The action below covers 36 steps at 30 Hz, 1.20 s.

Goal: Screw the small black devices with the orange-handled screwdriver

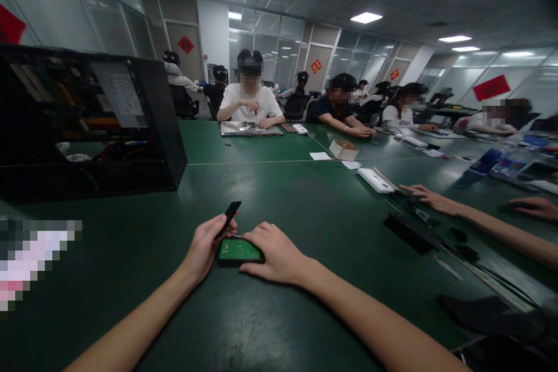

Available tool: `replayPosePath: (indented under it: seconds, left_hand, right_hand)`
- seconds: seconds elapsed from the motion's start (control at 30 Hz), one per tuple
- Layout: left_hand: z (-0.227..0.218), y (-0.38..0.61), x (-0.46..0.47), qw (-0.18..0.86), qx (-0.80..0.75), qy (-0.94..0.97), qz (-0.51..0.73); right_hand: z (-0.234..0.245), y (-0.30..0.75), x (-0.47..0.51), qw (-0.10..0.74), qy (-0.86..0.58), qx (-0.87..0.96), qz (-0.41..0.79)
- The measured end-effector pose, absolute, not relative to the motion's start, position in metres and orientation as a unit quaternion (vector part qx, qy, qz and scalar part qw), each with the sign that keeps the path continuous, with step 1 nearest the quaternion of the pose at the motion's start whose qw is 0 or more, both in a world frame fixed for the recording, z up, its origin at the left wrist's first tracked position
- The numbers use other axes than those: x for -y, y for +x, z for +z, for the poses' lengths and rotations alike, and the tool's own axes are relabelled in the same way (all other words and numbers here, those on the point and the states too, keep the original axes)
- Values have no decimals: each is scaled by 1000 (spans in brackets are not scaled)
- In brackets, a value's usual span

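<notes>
A small black device with a green circuit board (239,250) showing on top lies on the dark green table (279,197) in front of me. My left hand (207,247) rests at its left side, fingers closed on a slim black tool (228,216) that points up and away. My right hand (275,254) curls over the device's right end and steadies it against the table.
A black open computer case (87,122) stands at the left. A neighbour's hand (429,197) and forearm reach in from the right among black parts (412,232). A white device (375,180) and a cardboard box (344,149) lie further off. Several people sit at the far side.
</notes>
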<state>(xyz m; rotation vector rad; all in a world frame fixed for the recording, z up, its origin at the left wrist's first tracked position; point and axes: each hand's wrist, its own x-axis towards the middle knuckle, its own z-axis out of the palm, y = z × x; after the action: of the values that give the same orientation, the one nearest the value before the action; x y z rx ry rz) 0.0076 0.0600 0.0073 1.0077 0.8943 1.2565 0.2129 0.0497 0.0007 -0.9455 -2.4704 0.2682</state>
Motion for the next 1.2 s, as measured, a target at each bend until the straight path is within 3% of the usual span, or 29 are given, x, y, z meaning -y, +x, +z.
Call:
replayPosePath:
  seconds: [0.27, 0.4, 0.5, 0.6, 0.7, 0.93, 1.0, 1.07, 1.13, 1.2]
  left_hand:
    - [10, 7, -60, 601, -389, 446, 537]
    - [9, 8, -61, 581, -399, 486, 517]
    - [5, 7, -62, 557, -403, 523, 503]
    - [1, 5, -63, 543, -409, 537, 499]
    - [1, 6, -62, 536, -421, 551, 482]
    - [9, 13, -57, 504, -435, 602, 441]
    - [9, 13, -56, 490, -440, 622, 424]
    - [9, 13, -55, 478, -445, 645, 397]
    - [8, 12, -54, 475, -441, 663, 374]
    - [7, 11, -53, 486, -422, 674, 363]
  right_hand:
    - [31, 235, -43, 349, -357, 841, 208]
    - [60, 314, -70, 392, -476, 784, 65]
    - [66, 396, -97, 316, -638, 698, -76]
    - [54, 468, -111, 175, -770, 602, -120]
    - [33, 509, -113, 101, -835, 532, -91]
    - [12, 522, -112, 27, -853, 521, -3]
    - [16, 501, -112, 68, -841, 534, -54]
    - [22, 459, -108, 170, -774, 593, -142]
    - [27, 399, -98, 282, -634, 702, -163]
    - [27, 335, -81, 307, -477, 815, -120]
